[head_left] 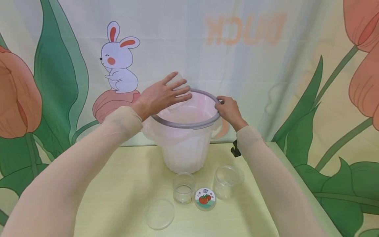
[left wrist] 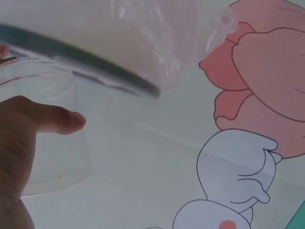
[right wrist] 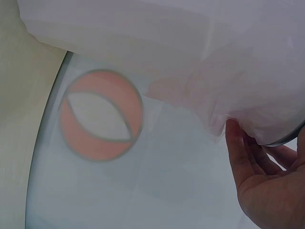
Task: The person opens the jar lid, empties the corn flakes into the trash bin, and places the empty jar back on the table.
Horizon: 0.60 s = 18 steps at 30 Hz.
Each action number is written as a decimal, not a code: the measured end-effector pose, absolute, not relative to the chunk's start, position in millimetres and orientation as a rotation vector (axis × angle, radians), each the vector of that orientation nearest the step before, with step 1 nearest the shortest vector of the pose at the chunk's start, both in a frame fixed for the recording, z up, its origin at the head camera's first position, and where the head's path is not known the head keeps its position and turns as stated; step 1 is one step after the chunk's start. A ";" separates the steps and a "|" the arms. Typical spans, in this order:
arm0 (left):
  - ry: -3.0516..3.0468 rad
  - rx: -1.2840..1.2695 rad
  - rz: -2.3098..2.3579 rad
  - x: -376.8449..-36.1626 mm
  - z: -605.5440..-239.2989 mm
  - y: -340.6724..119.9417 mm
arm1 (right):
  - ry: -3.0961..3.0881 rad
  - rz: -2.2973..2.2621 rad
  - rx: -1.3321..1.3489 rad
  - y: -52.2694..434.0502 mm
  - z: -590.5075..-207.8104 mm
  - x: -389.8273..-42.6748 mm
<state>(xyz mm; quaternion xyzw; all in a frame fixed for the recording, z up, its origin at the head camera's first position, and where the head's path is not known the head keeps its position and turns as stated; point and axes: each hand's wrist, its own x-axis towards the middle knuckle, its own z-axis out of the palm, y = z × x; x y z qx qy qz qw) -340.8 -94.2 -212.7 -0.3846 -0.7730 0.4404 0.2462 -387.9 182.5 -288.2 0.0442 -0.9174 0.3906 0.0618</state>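
Note:
My left hand holds a clear plastic jar over the white waste bin, fingers spread along one side and the thumb on the other. The jar is tipped with its mouth toward the bin; small yellowish specks cling inside near its base. My right hand grips the bin's grey rim on the right side. A thin pinkish bag lines the bin and hangs over its outside, its edge under my right fingers.
In front of the bin stand a clear jar and a wider clear jar. Between them lies a round lid with a tomato picture. A clear lid lies at the front left. A printed curtain hangs behind the table.

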 end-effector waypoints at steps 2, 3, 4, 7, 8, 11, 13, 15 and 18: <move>-2.112 -1.019 1.186 -340.1 -208.5 -95.5 | -2.779 1.182 0.132 182.8 -288.2 -388.1; -2.113 -1.007 1.182 -340.0 -206.9 -95.9 | -2.779 1.182 0.133 183.0 -288.3 -388.5; -2.110 -0.998 1.179 -339.6 -205.6 -96.2 | -2.777 1.182 0.135 183.0 -287.9 -388.7; -2.101 -1.010 1.183 -339.4 -205.9 -95.2 | -2.768 1.179 0.136 183.2 -287.3 -389.7; -2.101 -1.024 1.188 -339.2 -207.2 -94.5 | -2.767 1.179 0.140 183.3 -287.5 -389.9; -2.104 -1.056 1.206 -339.0 -212.0 -93.0 | -2.766 1.184 0.154 183.2 -288.7 -389.7; -2.107 -1.052 1.215 -338.5 -214.0 -93.0 | -2.768 1.190 0.165 183.1 -289.9 -389.4; -2.104 -1.033 1.213 -338.0 -214.1 -94.0 | -2.769 1.196 0.172 183.2 -290.9 -388.9; -2.097 -1.008 1.187 -337.3 -212.2 -96.3 | -2.766 1.197 0.173 183.8 -291.5 -388.6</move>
